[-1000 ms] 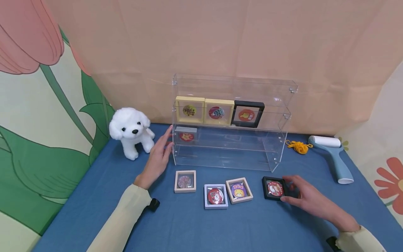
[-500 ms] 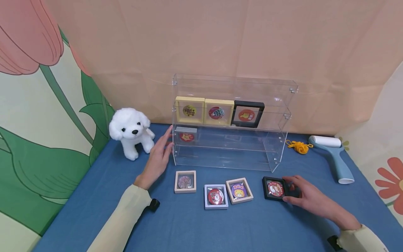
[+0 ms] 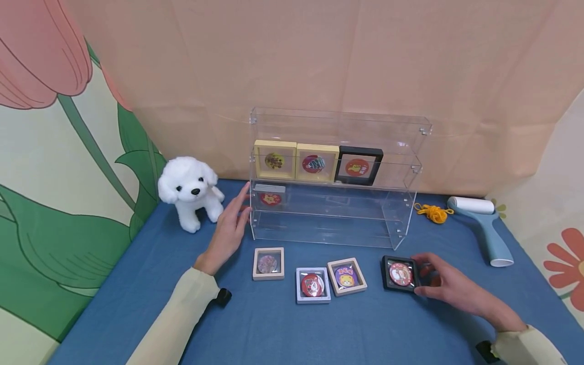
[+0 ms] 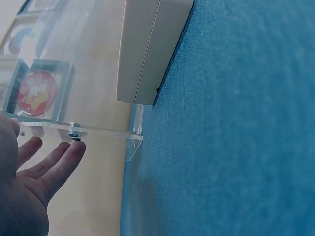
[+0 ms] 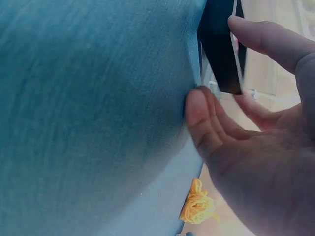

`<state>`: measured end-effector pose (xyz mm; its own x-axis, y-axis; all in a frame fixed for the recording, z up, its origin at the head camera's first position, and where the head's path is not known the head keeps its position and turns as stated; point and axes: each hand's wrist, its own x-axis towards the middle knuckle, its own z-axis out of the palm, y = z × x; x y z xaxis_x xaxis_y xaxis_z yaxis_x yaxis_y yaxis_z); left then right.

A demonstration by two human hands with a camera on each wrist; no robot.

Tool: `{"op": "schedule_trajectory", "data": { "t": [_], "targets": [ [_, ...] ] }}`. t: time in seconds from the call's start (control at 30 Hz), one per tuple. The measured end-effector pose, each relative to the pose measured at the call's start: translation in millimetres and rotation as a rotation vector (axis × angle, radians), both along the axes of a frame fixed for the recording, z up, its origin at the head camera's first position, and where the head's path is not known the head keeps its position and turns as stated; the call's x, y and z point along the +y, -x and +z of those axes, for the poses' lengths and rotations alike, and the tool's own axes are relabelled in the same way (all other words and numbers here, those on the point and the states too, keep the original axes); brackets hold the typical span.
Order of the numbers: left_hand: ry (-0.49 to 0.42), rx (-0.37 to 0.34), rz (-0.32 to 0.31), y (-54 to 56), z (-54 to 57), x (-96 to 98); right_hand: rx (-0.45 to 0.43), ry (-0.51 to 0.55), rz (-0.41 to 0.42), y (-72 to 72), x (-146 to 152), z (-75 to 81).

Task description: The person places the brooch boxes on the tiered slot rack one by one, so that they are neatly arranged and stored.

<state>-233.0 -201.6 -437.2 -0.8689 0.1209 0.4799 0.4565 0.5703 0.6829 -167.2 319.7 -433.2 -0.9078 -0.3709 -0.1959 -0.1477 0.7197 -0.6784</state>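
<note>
My right hand point(image 3: 449, 284) pinches a black square badge frame point(image 3: 389, 281) by its right edge, with a round red badge inside it. In the right wrist view, the thumb lies on the side of this dark frame point(image 5: 220, 54) and another finger reaches its far corner. My left hand point(image 3: 226, 232) touches the left side of a clear acrylic display shelf point(image 3: 328, 234), fingers extended. From the left wrist, those fingertips point(image 4: 74, 150) show right at the shelf's side panel, near a metal screw. A frame with a red-and-yellow badge point(image 3: 271, 198) stands just inside, on the middle tier.
Two cream frames point(image 3: 296, 144) and a black one point(image 3: 360, 150) line the upper tier. Before the shelf lie two pale frames point(image 3: 268, 276) point(image 3: 358, 286) and a lilac one point(image 3: 312, 299). A plush dog point(image 3: 189, 185), orange yarn point(image 3: 435, 213) and a lint roller point(image 3: 490, 235) flank the shelf.
My right hand has shifted slightly to the right, and the black badge frame has moved a little with it. The left hand stays at the shelf's side.
</note>
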Motion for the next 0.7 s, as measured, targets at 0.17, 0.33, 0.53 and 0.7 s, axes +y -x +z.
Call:
{"op": "schedule_trajectory", "data": {
  "t": [0.17,0.33,0.53,0.7],
  "targets": [
    [0.001,-0.003,0.003,-0.8,0.2,0.0,0.001,0.066,-0.017,-0.5,0.4,-1.5],
    [-0.001,-0.004,0.003,-1.0,-0.2,0.5,0.069,0.133,-0.024,-2.9,3.1,-3.7],
    [-0.001,0.006,0.002,-0.6,-0.1,0.5,0.156,0.178,-0.062,-6.3,5.5,-3.7],
    [0.001,0.002,0.001,-1.0,0.8,0.6,0.205,0.211,-0.110,-11.2,4.3,-3.4]
  ]
}}
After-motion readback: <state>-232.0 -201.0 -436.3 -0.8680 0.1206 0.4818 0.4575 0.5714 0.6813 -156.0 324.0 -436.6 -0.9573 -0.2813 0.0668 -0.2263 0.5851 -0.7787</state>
